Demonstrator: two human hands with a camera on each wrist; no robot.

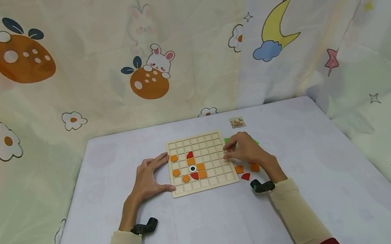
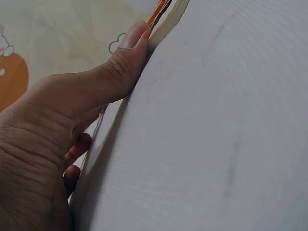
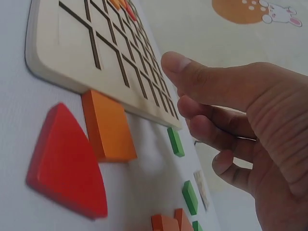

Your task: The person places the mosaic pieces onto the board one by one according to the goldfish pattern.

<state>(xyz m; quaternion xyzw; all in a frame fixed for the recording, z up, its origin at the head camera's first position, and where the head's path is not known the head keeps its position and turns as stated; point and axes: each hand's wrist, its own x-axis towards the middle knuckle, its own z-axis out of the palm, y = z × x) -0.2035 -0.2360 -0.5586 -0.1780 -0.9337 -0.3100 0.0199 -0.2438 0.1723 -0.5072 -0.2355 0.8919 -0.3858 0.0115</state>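
Observation:
A wooden grid board [image 1: 211, 160] lies on the table, bearing several orange circles, orange squares, two red quarter-circle pieces and a black-and-white eye piece [image 1: 193, 168]. At its left edge rests my left hand [image 1: 147, 179], fingers and thumb spread and touching the rim; the left wrist view shows the thumb against the board's side. My right hand [image 1: 244, 148] hovers by the right edge, fingers loosely bent. No piece shows between thumb and fingers in the right wrist view. Beneath it lie a red quarter-circle piece [image 3: 70, 166] and an orange square [image 3: 108, 127].
Green pieces [image 3: 190, 197] and more orange pieces [image 1: 255, 167] lie right of the board, partly hidden by the right hand in the head view. A small patterned card [image 1: 237, 122] lies near the table's back edge. A printed cloth [image 1: 93, 70] hangs behind the white-covered table [image 1: 206, 232].

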